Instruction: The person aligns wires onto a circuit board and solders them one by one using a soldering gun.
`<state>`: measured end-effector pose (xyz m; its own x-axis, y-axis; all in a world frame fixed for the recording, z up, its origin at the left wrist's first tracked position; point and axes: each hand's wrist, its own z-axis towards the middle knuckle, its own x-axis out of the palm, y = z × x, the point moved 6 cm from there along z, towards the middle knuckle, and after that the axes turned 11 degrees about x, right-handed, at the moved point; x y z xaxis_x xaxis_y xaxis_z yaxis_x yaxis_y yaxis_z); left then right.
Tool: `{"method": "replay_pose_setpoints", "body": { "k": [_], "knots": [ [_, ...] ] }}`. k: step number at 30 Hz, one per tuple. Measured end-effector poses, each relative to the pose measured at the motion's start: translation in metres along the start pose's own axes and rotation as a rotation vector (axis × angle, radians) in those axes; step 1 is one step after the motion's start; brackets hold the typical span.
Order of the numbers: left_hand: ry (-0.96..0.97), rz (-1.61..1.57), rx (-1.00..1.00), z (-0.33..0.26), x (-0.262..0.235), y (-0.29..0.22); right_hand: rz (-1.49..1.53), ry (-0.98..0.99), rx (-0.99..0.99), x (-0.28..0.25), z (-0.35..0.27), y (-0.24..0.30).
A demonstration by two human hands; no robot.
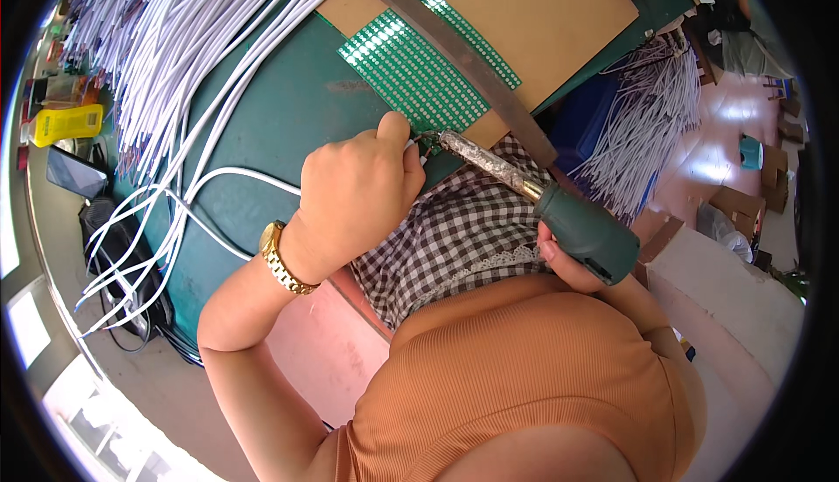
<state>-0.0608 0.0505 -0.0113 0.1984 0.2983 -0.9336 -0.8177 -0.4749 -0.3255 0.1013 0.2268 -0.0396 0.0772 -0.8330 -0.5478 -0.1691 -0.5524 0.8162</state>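
Note:
My left hand [358,185], with a gold watch on its wrist, is closed on a white cable [245,171]. The cable's end shows just past the fingertips, against the near corner of a green perforated circuit board panel [411,76]. My right hand [570,263] grips a soldering iron [590,230] by its thick dark green handle. The iron's crusted metal shaft points up and left, and its tip is at the cable end, by a small dark piece whose details I cannot make out. A brown flat bar [463,62] lies across the panel.
A brown board [568,19] lies under the panel on the green tabletop [288,106]. White cables [192,27] are heaped at the far left, near a yellow bottle [65,125] and a phone [77,172]. More cables [647,124] fill a blue bin at right.

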Motion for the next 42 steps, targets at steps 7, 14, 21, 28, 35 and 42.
{"method": "replay_pose_setpoints", "body": {
  "k": [7, 14, 21, 28, 35, 42],
  "knots": [
    [0.005, -0.014, 0.001, 0.0, 0.0, 0.0, -0.119, 0.077, 0.011, 0.003, -0.004, -0.006],
    [0.012, 0.012, 0.038, 0.0, 0.001, -0.001, 0.222, -0.051, -0.031, -0.007, 0.007, 0.0],
    [0.001, 0.025, 0.055, 0.002, 0.001, 0.0, 0.104, -0.059, -0.071, -0.006, 0.013, 0.006],
    [-0.035, -0.006, 0.056, 0.0, -0.003, -0.002, 0.069, -0.03, -0.07, -0.001, 0.017, 0.006],
    [0.01, 0.172, 0.134, -0.004, -0.014, -0.019, 0.048, -0.093, -0.172, -0.009, 0.025, 0.006],
    [-0.077, 0.207, 0.047, 0.027, -0.08, 0.029, 0.228, -0.144, -0.188, -0.019, 0.03, 0.003]
  ]
}}
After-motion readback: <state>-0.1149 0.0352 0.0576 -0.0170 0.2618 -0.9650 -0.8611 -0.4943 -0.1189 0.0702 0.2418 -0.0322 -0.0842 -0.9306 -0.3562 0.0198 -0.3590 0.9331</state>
